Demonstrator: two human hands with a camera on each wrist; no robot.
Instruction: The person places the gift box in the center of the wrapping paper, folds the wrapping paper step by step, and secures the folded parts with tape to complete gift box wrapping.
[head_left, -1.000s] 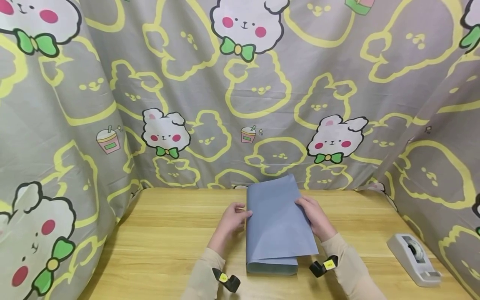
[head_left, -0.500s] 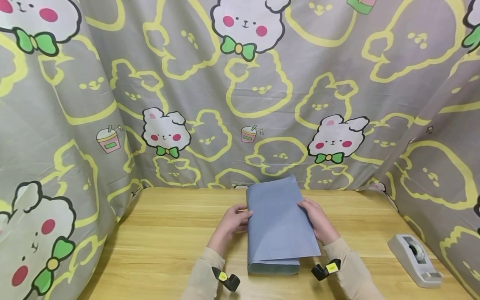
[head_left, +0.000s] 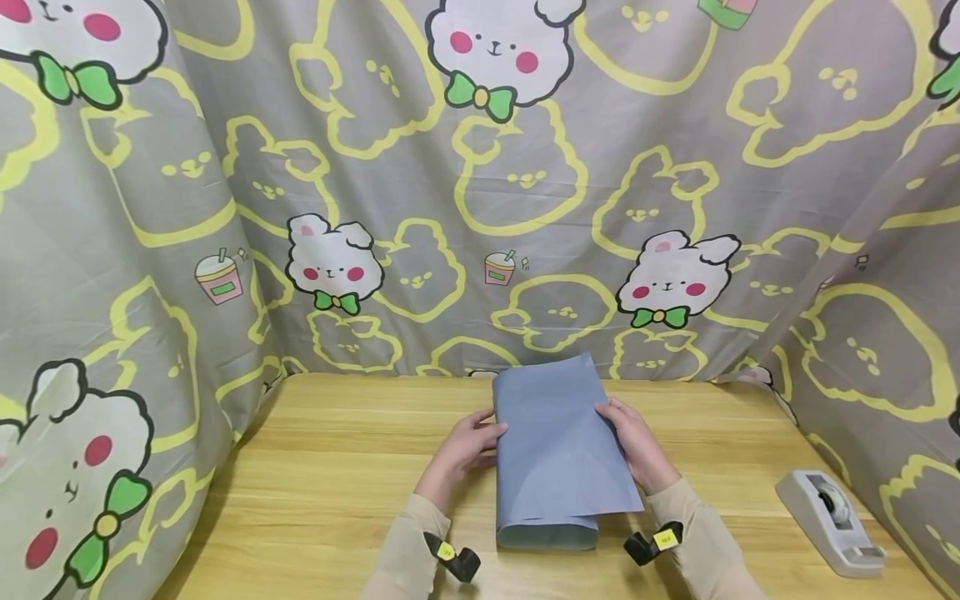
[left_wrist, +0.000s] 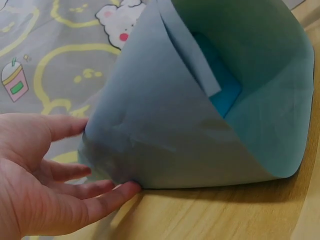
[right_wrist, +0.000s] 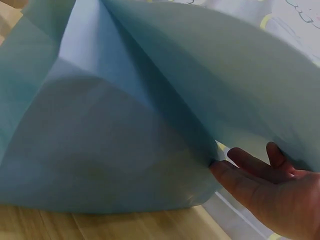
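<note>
A blue-grey sheet of paper (head_left: 555, 450) lies folded over in a loose wrap on the table, its near end gaping. Inside, a brighter blue object (left_wrist: 227, 90) shows partly in the left wrist view; its kind is hidden. My left hand (head_left: 467, 450) rests against the paper's left folded side, fingers spread and fairly straight, fingertips touching its lower edge. On the right, my right hand (head_left: 636, 437) pinches the raised top flap (right_wrist: 240, 75) at its edge, thumb above and other fingers beneath. In the right wrist view one fingertip touches the lower fold.
A grey tape dispenser (head_left: 831, 521) with a roll of tape stands at the table's right. Behind the wooden table (head_left: 337, 467) hangs a patterned grey curtain (head_left: 420, 192), which also closes in both sides. A black wrist mount (head_left: 453, 560) sits on the left sleeve.
The paper and both hands have shifted very slightly to the right in the head view. The hold on the flap stays the same.
</note>
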